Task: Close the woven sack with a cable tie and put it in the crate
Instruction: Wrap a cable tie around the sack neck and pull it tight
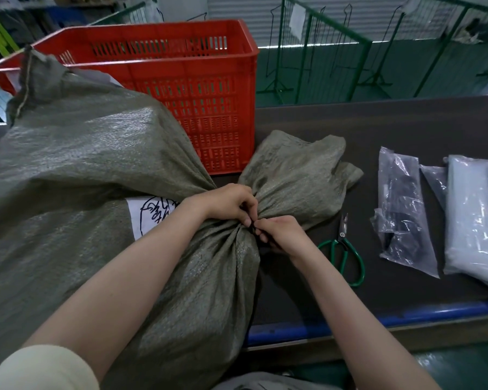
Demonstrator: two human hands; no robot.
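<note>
A: Start at the fingertips. What are they doing?

B: Both hands meet at the gathered neck of the woven sack [102, 164]. The left hand [226, 202] is curled tight over the bunched cloth, fingers clenched on the pleats. The right hand [282, 233] pinches something thin and dark at the same spot, probably the cable tie [252, 225], though only a sliver shows between the fingers.

A: And the fabric itself?

B: Coarse grey-green weave with a dull sheen. It puckers into radiating folds at the neck, and the loose mouth flares out beyond the hands like a crumpled fan. The bulging body lies on its side across the dark tabletop [392, 128], with a white label [150, 213] bearing black scrawl just left of the left wrist.

A: Where is the crate?

B: The red crate [186, 88] stands behind the sack, touching it, rigid plastic with slotted walls. The sack is outside it.

A: Anything else nearby?

B: Green-handled scissors [347, 249] lie flat just right of the right hand. Farther right are crinkled clear plastic bags [403, 209], one holding dark contents.
</note>
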